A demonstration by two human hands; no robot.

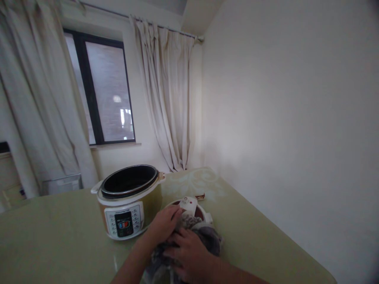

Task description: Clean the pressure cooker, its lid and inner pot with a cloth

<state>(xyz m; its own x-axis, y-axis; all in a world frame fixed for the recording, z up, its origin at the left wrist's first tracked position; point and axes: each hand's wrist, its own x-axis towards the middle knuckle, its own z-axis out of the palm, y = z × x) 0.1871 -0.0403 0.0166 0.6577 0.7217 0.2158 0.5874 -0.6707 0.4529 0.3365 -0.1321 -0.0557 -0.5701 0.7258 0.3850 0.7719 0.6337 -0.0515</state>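
Observation:
An open electric pressure cooker [128, 201] stands on the pale green table [59, 236], its dark inner pot empty. Its lid [191, 207] lies flat on the table to the cooker's right. My left hand [164, 224] rests on the lid's near edge with fingers curled over a grey cloth [204, 232]. My right hand [189, 256] presses down on the same cloth, fingers closed on its folds. The cloth covers most of the lid's near side.
A small brown object [200, 196] lies on the table behind the lid. A window [100, 90] with cream curtains [168, 98] is beyond the table. A white wall [290, 118] runs along the table's right edge.

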